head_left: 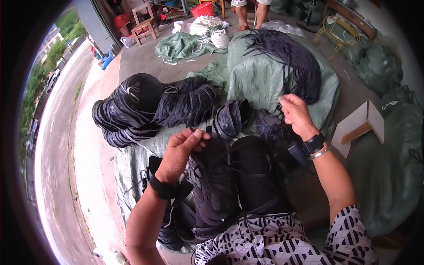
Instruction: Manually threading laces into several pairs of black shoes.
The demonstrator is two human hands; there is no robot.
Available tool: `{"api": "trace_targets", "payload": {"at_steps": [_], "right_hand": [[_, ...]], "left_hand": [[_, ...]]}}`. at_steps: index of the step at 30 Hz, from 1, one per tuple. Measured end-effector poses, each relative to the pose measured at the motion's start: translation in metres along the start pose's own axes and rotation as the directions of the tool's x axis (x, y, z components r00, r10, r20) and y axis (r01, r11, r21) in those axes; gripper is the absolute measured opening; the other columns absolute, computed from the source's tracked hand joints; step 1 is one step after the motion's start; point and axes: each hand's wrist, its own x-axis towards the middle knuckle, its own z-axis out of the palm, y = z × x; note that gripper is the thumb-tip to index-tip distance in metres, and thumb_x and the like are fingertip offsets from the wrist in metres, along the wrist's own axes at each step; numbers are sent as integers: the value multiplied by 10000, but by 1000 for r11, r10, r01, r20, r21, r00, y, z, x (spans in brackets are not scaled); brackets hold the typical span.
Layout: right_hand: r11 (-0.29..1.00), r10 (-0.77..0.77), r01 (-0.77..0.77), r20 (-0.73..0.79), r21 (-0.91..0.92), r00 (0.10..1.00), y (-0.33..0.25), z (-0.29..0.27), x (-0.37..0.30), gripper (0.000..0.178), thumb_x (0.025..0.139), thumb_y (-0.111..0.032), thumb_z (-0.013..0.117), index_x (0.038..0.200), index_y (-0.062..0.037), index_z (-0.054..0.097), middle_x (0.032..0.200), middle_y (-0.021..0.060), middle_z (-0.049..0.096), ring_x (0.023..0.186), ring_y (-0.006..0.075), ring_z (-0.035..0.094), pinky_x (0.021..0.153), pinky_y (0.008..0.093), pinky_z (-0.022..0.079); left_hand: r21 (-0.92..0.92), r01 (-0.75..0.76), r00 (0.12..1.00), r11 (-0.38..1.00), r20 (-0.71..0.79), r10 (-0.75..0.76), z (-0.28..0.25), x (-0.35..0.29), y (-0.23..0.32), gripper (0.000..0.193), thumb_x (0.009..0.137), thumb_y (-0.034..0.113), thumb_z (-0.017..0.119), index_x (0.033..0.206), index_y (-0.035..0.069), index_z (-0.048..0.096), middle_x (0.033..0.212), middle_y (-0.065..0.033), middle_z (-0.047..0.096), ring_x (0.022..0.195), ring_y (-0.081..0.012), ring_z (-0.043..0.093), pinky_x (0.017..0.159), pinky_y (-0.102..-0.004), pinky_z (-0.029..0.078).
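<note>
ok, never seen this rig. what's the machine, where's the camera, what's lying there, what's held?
No machine: these are a person's bare hands. The single picture comes from the left of two head-worn fisheye cameras looking down, so edges bend. The left hand is over a dark mesh shoe upper with black laces, by the wearer's lap; the right hand is raised beside it. Both pinch finger to thumb; whether either grips a thin lace is too small to tell. Ahead sit stacked dark shoe uppers and, on a mound covered in green woven plastic, a bundle of long dark strips.
</note>
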Motion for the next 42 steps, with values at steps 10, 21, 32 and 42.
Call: {"api": "trace_targets", "payload": {"at_steps": [10,21,32,42], "right_hand": [[984,-114,158,393,-79,912,31,62,-35,178,902,-100,544,991,7,655,730,50,638,554,78,575,489,193,446],[880,-336,414,312,-231,889,21,81,-56,116,905,-41,520,988,-33,600,635,48,604,541,122,579,548,275,469],[622,-189,535,554,-572,811,29,82,-73,93,821,-114,604,784,-30,589,683,135,625,672,304,632,611,392,472],[181,-219,772,740,-610,636,13,101,-92,91,677,14,589,753,26,541,697,214,615,696,371,642,615,428,514]], "left_hand": [[-104,-222,802,970,-585,121,-47,-22,-2,354,956,368,492,1076,48,586,942,-25,588,904,-116,542,834,-343,443],[-246,-418,651,874,-753,100,-130,-68,2,294,988,282,447,1138,54,554,749,23,491,541,-44,383,486,-182,334],[404,-52,948,913,-268,172,10,-71,-28,172,838,53,665,901,26,507,775,10,524,674,-54,477,615,-197,405],[585,62,951,809,-280,130,19,-83,-9,157,828,38,654,908,7,522,753,2,543,694,-37,484,629,-190,410]]}}
